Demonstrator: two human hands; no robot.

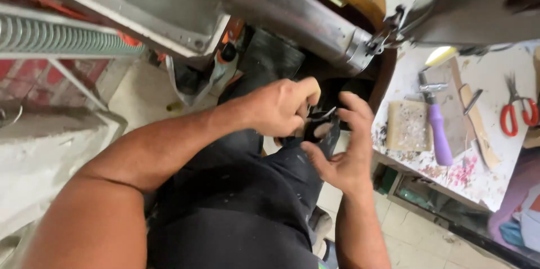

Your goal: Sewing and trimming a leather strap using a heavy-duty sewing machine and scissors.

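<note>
Two hands, left (pixel 278 106) and right (pixel 340 145), hold one small black piece (pixel 318 128). On the bench (pixel 489 179): one purple-handled tool (pixel 437 131), one red-handled scissors (pixel 517 112), one wooden block (pixel 408 126).

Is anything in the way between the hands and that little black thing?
Nothing visible is. The left hand and the right hand both already touch the small black piece, which sits between their fingers above the lap. The tools lie apart on the workbench to the right.

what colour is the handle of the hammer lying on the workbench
Purple, clearest in the head view: the hammer lies on the workbench.
</note>
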